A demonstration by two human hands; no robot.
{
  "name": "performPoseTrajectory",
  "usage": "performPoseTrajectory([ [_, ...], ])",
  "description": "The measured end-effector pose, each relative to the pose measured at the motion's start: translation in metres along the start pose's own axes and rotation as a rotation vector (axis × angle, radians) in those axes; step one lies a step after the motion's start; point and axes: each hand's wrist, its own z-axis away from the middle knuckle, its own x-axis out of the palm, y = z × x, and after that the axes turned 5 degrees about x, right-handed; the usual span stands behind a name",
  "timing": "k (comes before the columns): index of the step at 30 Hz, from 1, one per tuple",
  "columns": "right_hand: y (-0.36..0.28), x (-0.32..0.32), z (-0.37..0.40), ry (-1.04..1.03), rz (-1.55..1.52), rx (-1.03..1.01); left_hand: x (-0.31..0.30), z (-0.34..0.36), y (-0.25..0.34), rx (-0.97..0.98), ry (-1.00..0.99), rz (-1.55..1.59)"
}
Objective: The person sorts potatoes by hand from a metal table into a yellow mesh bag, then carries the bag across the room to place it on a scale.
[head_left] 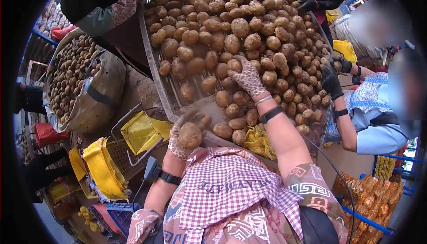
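Observation:
Both my hands wear leopard-print gloves. My left hand (179,142), close to my apron at the near left corner of the sorting table (156,77), is closed around a large round potato (190,136). Farther out, my right hand (248,80) reaches over the heap with its fingers around a smaller potato (234,65). Loose potatoes (231,110) lie between the two hands on the slatted surface. Beyond them the heap of potatoes (240,28) covers most of the table. A yellow mesh bag (259,142) rests at the near edge, below my right forearm.
A big white sack of potatoes (100,95) stands at the left, near yellow bags (104,166) and a wire frame (133,155). Co-workers' gloved hands (330,81) are at the table's right, with other people at the far corners. Filled net bags (369,199) are stacked lower right.

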Motion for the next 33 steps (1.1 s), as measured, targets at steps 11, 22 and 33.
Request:
performPoseTrajectory([
  [11, -0.068, 0.032, 0.118, -0.505, -0.214, -0.24, -0.026, -0.008, 0.005, -0.324, -0.053, 0.136],
  [22, -0.053, 0.034, 0.075, -0.179, 0.2, -0.19, -0.189, 0.032, 0.176, 0.377, 0.236, 0.004],
  [33, -0.082, 0.131, 0.025, -0.526, 0.623, -0.468, -0.118, 0.015, 0.148, 0.802, 0.605, -0.513],
])
